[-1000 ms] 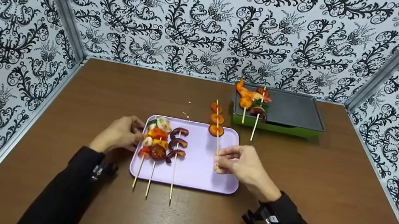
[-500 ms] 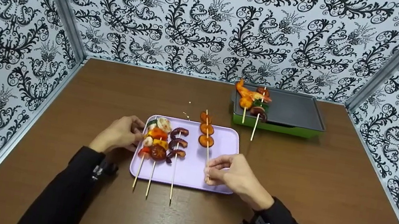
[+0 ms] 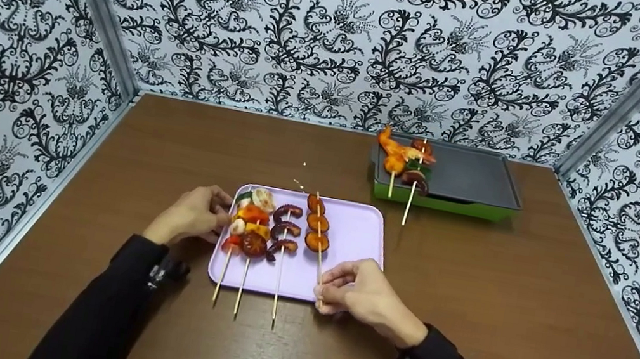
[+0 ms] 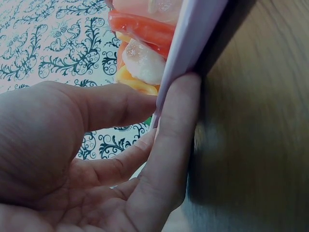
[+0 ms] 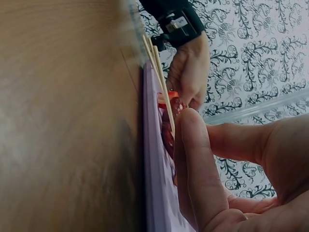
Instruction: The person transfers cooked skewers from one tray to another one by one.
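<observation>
My right hand (image 3: 363, 292) pinches the lower stick of a skewer (image 3: 318, 223) with three round orange-brown slices, low over the lilac tray (image 3: 350, 229). My left hand (image 3: 195, 214) grips the tray's left rim; in the left wrist view the thumb is above the rim and the fingers (image 4: 169, 145) beneath. To the left of the slices lies a skewer of dark curled octopus-like pieces (image 3: 286, 229). Beside it are two mixed vegetable skewers (image 3: 253, 243), their sticks jutting over the front rim. In the right wrist view, fingers (image 5: 193, 150) hide the pinched stick.
At the back right stands a green grill with a dark grey plate (image 3: 468, 174). A shrimp skewer (image 3: 395, 159) and a mixed skewer (image 3: 416, 179) lie on its left side, sticks overhanging the front. Small pale bits (image 3: 298, 184) lie behind the tray. Patterned walls enclose the wooden table (image 3: 191, 140).
My right hand has carried the skewer of orange-brown slices left and toward me, lower over the tray, beside the octopus-like one. The left hand stays at the rim.
</observation>
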The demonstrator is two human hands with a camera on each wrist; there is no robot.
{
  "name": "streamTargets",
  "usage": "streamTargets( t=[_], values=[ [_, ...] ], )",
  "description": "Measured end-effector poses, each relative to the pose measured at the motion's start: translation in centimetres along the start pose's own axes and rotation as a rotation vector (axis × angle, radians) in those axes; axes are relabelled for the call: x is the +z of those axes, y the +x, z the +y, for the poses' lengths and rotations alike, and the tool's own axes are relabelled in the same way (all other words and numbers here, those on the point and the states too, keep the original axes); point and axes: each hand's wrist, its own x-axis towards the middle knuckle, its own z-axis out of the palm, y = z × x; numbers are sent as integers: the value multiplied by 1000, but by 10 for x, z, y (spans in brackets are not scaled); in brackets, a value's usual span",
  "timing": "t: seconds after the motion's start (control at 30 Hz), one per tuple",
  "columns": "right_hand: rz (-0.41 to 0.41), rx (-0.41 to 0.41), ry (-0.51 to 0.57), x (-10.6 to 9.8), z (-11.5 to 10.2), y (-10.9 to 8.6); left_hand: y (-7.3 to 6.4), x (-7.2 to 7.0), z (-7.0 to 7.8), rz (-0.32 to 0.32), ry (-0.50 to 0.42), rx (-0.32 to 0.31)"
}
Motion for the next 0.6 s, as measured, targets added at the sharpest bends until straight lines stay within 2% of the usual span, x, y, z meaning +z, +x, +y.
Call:
streamTargets(
  t=[0.6],
  values=[
    [-6,31,18,14,5,-5,0,1,-1,10,16,20]
  ],
)
